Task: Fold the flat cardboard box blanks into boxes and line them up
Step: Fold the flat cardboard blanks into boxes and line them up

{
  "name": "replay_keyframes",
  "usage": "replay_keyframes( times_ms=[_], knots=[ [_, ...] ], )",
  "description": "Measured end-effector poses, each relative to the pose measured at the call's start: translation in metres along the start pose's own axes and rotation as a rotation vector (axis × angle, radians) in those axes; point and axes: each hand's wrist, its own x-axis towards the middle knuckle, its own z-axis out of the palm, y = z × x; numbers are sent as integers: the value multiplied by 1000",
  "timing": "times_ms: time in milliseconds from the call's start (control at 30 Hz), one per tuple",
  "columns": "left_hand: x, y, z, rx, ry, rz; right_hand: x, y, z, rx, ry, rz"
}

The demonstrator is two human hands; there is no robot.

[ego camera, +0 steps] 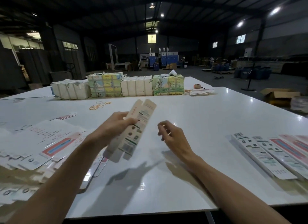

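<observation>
My left hand (116, 125) grips a long narrow box (131, 132) around its middle and holds it tilted above the white table (191, 110). The box is printed with barcode and green marks, and flaps stick out at both ends. My right hand (171, 137) hovers a little to the right of the box, fingers curled and apart, holding nothing. A messy heap of flat blanks (40, 145) lies at the left. Folded long boxes (273, 153) lie side by side in a row at the right edge.
Four wrapped bundles (120, 88) stand in a row at the table's far side. Yellow rubber bands (99, 105) lie in front of them. A few blanks and a small tape measure (198, 87) sit at the far right. An open carton (280, 94) stands on the floor.
</observation>
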Motion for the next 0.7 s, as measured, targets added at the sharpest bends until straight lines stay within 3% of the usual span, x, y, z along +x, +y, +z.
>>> replay_keyframes(
  times_ms=[133, 433, 567, 700],
  knots=[
    [8, -12, 46, -231, -189, -27, 7, -5, -5, 364, 55, 75],
    [20, -28, 94, -811, -526, -208, 8, 6, -8, 598, 64, 292],
    [24, -36, 102, -854, -510, -195, 12, 15, -10, 802, 83, 385],
    [27, -49, 118, -717, -372, -121, 12, 21, -9, 748, 16, 361]
  ],
)
